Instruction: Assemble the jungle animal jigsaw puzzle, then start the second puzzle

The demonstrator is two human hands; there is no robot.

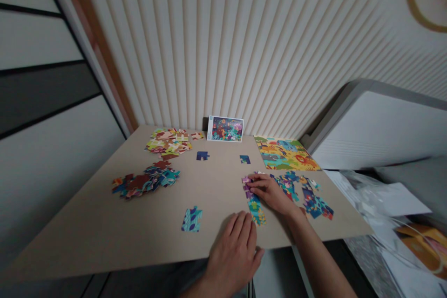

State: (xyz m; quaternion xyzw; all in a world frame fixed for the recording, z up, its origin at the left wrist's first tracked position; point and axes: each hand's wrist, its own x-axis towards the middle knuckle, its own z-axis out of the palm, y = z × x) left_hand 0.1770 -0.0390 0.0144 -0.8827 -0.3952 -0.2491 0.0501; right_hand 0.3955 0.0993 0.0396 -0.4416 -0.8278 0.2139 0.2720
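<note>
My right hand [270,192] reaches over the table, thumb and fingertips pinched at a purple jigsaw piece [246,188]. That piece tops a narrow column of joined jigsaw pieces [255,207], green and yellow toward the bottom. Just below the column, my left hand [237,247] rests flat at the table's front edge, fingers stretched out and holding nothing. Joined teal pieces with dark leaf shapes [192,219] lie to its left. Right of my right hand are more colourful pieces [288,186], partly covered by it, and a dark blue cluster [316,204].
Two blue pieces [202,155] [245,159] lie mid-table. A picture card [225,129] stands at the back. Loose pieces form a yellowish pile [169,142] and a blue-brown pile [146,180] on the left. A finished yellow animal puzzle [288,153] lies back right, before a grey-framed panel [384,125].
</note>
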